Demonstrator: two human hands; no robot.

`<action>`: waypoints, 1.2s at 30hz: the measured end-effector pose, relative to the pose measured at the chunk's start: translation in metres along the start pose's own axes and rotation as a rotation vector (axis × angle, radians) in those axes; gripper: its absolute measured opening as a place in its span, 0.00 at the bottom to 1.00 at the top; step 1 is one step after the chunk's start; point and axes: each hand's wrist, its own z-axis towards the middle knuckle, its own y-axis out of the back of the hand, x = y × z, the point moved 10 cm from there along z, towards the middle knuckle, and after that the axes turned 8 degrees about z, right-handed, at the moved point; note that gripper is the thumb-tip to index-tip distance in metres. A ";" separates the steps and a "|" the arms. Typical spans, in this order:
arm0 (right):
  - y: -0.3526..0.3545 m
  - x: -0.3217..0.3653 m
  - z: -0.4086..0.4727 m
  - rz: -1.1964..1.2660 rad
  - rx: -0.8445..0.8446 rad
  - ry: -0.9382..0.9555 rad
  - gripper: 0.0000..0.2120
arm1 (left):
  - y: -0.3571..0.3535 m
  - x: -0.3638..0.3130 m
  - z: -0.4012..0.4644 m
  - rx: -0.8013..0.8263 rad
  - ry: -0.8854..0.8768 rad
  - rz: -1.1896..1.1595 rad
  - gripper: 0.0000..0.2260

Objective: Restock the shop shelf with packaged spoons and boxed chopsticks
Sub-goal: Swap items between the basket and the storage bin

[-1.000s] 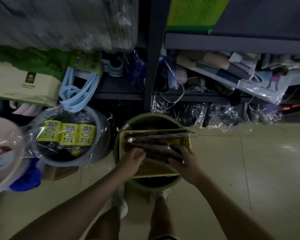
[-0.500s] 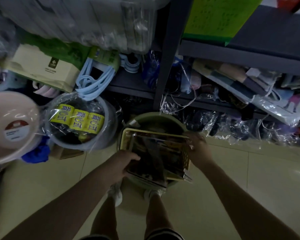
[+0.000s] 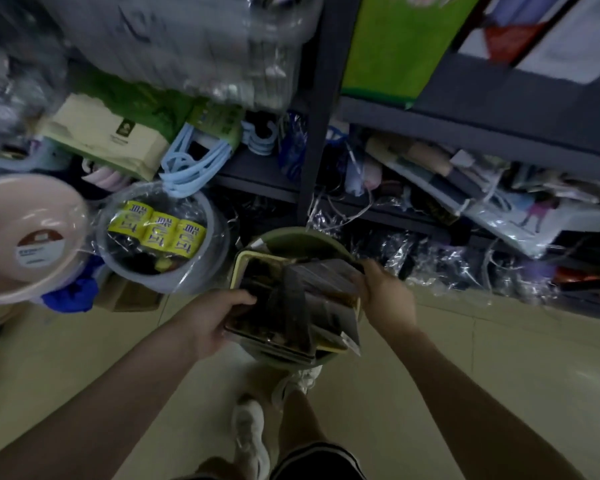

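At 6 o'clock, sneakers (image 3: 248, 433) stand on the pale tiled floor (image 3: 499, 358). Just above, the left hand (image 3: 210, 320) grips the near-left edge of a stack of dark flat packages (image 3: 291, 306), whose contents are too dim to read. The right hand (image 3: 383, 294) holds the stack's far-right corner, fingers curled. The stack lies in a yellow tray (image 3: 239, 268) over a green bucket (image 3: 291, 239). At 12 o'clock, blurred wrapped goods crowd the dark shelf (image 3: 465, 112).

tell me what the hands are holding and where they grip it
Both hold the stack of dark flat packages lying in the yellow tray: the left hand grips its near-left edge, the right hand its far-right edge.
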 end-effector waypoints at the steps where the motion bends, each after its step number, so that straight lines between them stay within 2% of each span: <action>1: 0.022 0.002 -0.016 0.016 -0.086 -0.009 0.12 | -0.005 -0.003 -0.016 0.015 -0.017 0.011 0.06; 3: 0.065 -0.008 -0.055 0.170 -0.264 -0.126 0.10 | -0.019 -0.010 -0.046 0.066 -0.069 0.031 0.05; 7: 0.126 -0.054 -0.143 0.642 -0.648 -0.526 0.09 | -0.063 -0.021 -0.107 0.148 -0.164 0.059 0.06; 9: 0.159 -0.071 -0.180 0.807 -0.823 -0.583 0.04 | -0.096 -0.030 -0.137 0.218 -0.217 0.071 0.05; 12: 0.232 -0.085 -0.223 0.887 -0.977 -0.509 0.02 | -0.150 -0.051 -0.181 0.324 -0.294 0.087 0.06; 17: 0.376 -0.102 -0.274 0.816 -1.219 -0.200 0.02 | -0.254 -0.093 -0.252 0.521 -0.474 0.162 0.06; 20: 0.449 -0.127 -0.288 0.829 -1.340 -0.083 0.05 | -0.315 -0.112 -0.289 0.596 -0.538 0.118 0.08; 25: 0.552 -0.190 -0.289 0.978 -1.406 -0.011 0.09 | -0.423 -0.132 -0.347 0.760 -0.583 -0.025 0.13; 27: 0.586 -0.214 -0.283 1.002 -1.414 -0.008 0.09 | -0.461 -0.138 -0.366 0.797 -0.595 -0.046 0.10; 28: 0.602 -0.221 -0.279 0.997 -1.419 -0.011 0.12 | -0.479 -0.143 -0.375 0.805 -0.604 -0.052 0.08; 30: 0.637 -0.231 -0.269 0.914 -1.416 0.023 0.19 | -0.511 -0.153 -0.392 0.798 -0.619 -0.073 0.08; 31: 0.654 -0.228 -0.263 0.811 -1.405 0.067 0.17 | -0.526 -0.157 -0.400 0.799 -0.620 -0.079 0.08; 33: 0.685 -0.217 -0.242 0.449 -1.337 0.129 0.12 | -0.556 -0.165 -0.408 0.822 -0.615 -0.076 0.10; 35: 0.707 -0.211 -0.215 0.008 -1.235 0.175 0.11 | -0.579 -0.174 -0.414 0.843 -0.599 -0.054 0.14; 36: 0.714 -0.215 -0.197 -0.225 -1.149 0.159 0.13 | -0.589 -0.180 -0.417 0.865 -0.589 -0.050 0.12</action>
